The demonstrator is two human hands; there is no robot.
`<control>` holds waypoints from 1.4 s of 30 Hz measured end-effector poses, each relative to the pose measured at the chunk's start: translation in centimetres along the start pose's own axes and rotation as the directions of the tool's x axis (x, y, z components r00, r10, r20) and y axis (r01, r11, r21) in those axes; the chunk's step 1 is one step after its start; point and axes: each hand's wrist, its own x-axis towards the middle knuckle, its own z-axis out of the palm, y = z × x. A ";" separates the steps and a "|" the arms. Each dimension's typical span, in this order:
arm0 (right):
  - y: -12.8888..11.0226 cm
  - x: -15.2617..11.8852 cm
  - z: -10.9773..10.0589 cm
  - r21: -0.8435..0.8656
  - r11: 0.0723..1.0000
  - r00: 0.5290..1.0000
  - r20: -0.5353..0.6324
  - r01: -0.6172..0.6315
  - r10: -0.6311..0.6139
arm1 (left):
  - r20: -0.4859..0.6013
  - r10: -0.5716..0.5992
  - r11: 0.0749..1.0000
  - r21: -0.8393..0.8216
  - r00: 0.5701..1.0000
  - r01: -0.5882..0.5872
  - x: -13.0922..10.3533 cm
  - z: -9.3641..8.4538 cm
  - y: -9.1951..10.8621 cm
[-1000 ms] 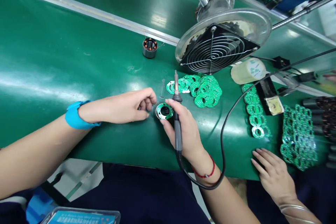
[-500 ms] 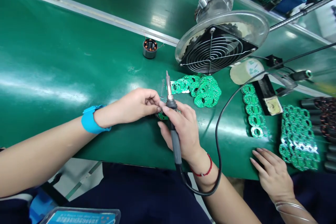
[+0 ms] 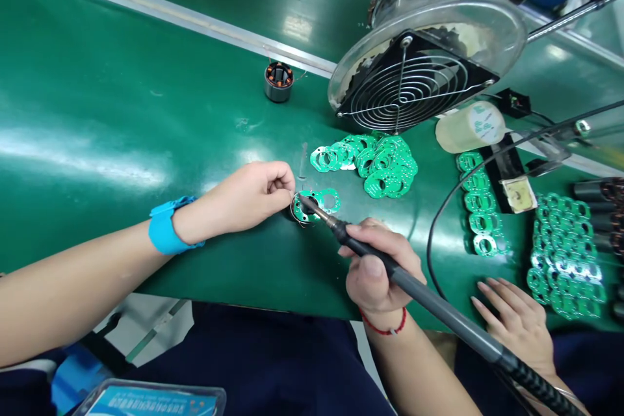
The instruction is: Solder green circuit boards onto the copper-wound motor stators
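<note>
My right hand (image 3: 383,266) grips a soldering iron (image 3: 439,312), its tip slanting down to the left onto a green ring-shaped circuit board (image 3: 331,200). The board lies on a round part with thin wires at its rim, mostly hidden beneath it. At the board's left edge, my left hand (image 3: 258,198) is closed in a pinch; what sits between thumb and finger is too small to make out. Just behind the board lies a loose pile of green circuit boards (image 3: 390,166).
A fume extractor fan (image 3: 402,101) hangs over the back of the bench. A motor stator (image 3: 279,82) stands by the metal rail. To the right are a tape roll (image 3: 470,127), a sponge holder (image 3: 519,195) and board panels (image 3: 565,260). Another person's hand (image 3: 517,322) rests at the front right.
My right hand has moved back to the right and swung the soldering iron from upright to slanting, tip now at the board. The left hand stays nearly in place.
</note>
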 end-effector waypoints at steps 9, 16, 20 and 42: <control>0.0 0.1 -0.1 0.039 0.998 0.995 -0.088 0.052 -0.048 | -0.017 0.044 0.996 0.075 0.999 -0.042 -0.3 0.1 0.1; -0.3 2.4 0.4 -0.101 0.993 0.939 0.344 0.067 -0.028 | -0.013 0.080 0.991 0.109 0.997 -0.078 -0.3 0.0 0.1; -0.2 3.1 0.3 -0.152 0.986 0.906 0.422 0.062 0.008 | -0.023 0.023 0.988 0.151 0.999 -0.019 -0.5 0.2 0.3; 0.4 1.8 0.6 -0.182 0.971 0.944 0.319 0.153 -0.089 | 0.023 0.327 0.907 0.271 0.945 -0.321 -0.4 0.9 0.2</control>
